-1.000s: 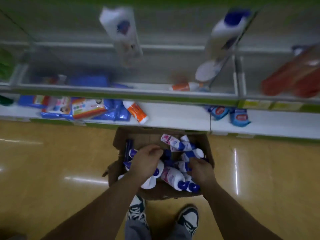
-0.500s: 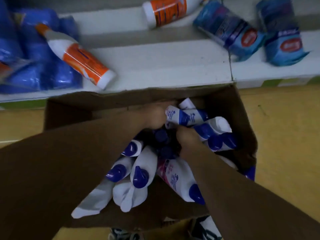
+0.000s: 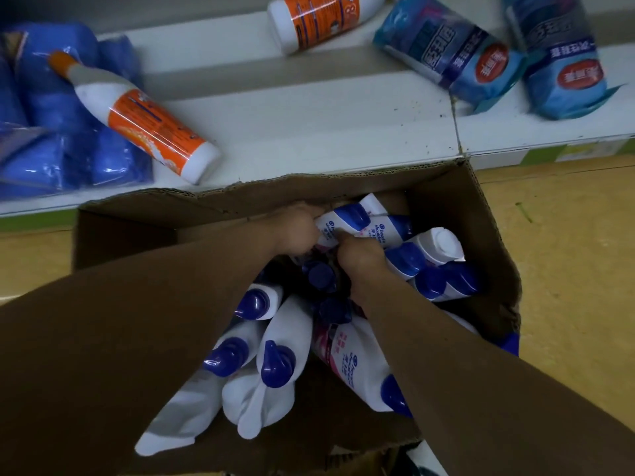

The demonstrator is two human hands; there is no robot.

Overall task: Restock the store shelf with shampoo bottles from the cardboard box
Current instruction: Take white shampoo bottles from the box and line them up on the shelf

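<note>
Yellowish shop flooring (image 3: 567,235) runs under a low white shelf (image 3: 309,125), and against the shelf's front edge stands an open cardboard box (image 3: 481,207) heaped with white shampoo bottles (image 3: 275,365) with blue caps, lying every way. Both hands are down inside it at the far end: the left hand (image 3: 295,231) and the right hand (image 3: 360,250) are curled together around one shampoo bottle (image 3: 364,225) that lies on top of the pile, its blue cap turned away from the person. Whether either hand has it fully clenched cannot be told, since the fingers are tucked under. Both forearms cross the box from the near side. On the shelf beyond, an orange-labelled bottle (image 3: 147,121) lies on its side beside blue soft packs (image 3: 51,132); a second orange bottle (image 3: 319,18) lies further back, and two blue wrapped packs (image 3: 457,56) rest at the right.
</note>
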